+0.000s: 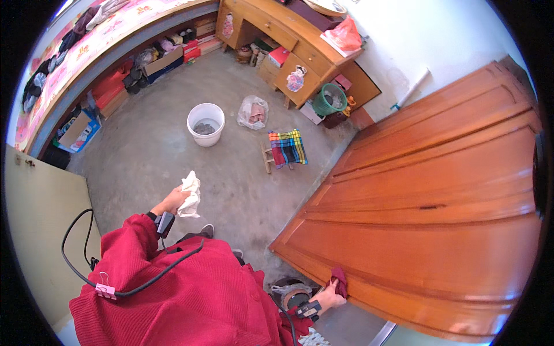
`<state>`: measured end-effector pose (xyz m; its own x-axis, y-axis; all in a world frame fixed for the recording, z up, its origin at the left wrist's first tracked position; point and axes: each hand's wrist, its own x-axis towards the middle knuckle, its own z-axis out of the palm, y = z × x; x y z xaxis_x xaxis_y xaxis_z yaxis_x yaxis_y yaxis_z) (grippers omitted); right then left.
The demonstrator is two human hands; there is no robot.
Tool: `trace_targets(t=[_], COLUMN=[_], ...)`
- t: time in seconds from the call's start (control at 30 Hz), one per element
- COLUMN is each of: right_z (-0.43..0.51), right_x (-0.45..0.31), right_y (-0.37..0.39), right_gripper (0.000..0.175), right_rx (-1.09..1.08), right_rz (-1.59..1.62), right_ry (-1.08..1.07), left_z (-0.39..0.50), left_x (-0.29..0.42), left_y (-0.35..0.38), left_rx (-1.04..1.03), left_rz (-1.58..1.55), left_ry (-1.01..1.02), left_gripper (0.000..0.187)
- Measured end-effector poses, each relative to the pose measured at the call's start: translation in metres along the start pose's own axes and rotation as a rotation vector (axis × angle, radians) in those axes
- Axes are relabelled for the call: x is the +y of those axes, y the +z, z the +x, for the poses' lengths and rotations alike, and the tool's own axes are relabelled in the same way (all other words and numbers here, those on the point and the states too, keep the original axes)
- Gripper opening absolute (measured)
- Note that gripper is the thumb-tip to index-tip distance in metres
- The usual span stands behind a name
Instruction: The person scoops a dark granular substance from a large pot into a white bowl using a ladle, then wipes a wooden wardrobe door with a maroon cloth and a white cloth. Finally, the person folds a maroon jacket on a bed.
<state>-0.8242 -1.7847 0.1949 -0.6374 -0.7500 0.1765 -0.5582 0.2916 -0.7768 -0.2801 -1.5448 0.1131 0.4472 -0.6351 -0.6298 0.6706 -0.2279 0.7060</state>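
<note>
A crumpled white cloth is gripped in my left hand, held out over the concrete floor. My right hand presses a dark red cloth against the lower edge of a varnished wooden door. Ahead of my left hand stands a white plastic bucket with some greyish cloth or water at its bottom, too small to tell. Beside the bucket lies a clear plastic bag with something pink inside.
A folding stool with a checked cloth seat stands near the door. Beyond it are a wooden desk and a green basket. A bed with boxes beneath lines the left, and a pale door panel is nearer.
</note>
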Motion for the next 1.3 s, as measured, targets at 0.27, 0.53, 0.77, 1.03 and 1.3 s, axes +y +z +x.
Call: trace_targets(t=[0.27,0.53,0.77,1.03,1.3], right_z=[0.002,-0.014,0.000,-0.021,-0.433], right_x=[-0.050,-0.020,-0.047,-0.234,-0.385], right_y=[0.046,0.095,0.140,0.260,0.377], right_gripper=[0.055,0.042,0.041,0.040,0.027], right_rx=[0.445,0.306,0.097,-0.457,-1.978], right_rz=[0.797,0.175,0.123,0.686,0.616], right_ry=[0.483,0.500,0.301,-0.091,0.130], left_z=[0.040,0.086,0.103,0.068,0.045], left_x=[-0.023,0.033,0.058,0.179,0.303], left_y=[-0.003,0.018,0.002,-0.043,-0.149], left_rx=[0.022,0.092,0.118,0.049,-0.383], left_rz=[-0.271,-0.173,-0.276,-0.341,-0.585], left_ry=[-0.021,-0.050,0.098,0.079,0.293], left_gripper=[0.022,0.022,0.023,0.027,0.041])
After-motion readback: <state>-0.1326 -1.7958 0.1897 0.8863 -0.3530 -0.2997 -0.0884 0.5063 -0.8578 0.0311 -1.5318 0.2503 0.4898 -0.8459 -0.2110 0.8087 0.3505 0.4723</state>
